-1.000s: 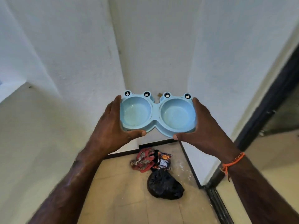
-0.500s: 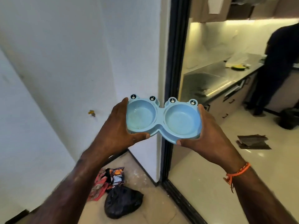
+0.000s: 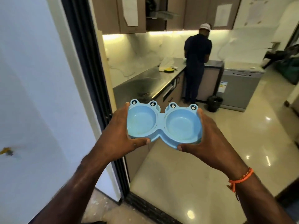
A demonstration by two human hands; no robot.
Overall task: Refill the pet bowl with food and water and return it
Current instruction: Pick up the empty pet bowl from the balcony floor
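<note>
facing a person [image 3: 197, 62] beyond the door frame [image 3: 90, 78], bowl [image 3: 163, 125] empty.

Legible text: none.

You will find paper sheets [image 3: 129, 11] taped to the upper cabinet doors [image 3: 106, 15], a further sheet [image 3: 223, 14] on a cabinet farther right, and a label sticker [image 3: 222, 86] on the grey appliance [image 3: 239, 88]. The printing on all of them is too small and blurred to read.
</note>
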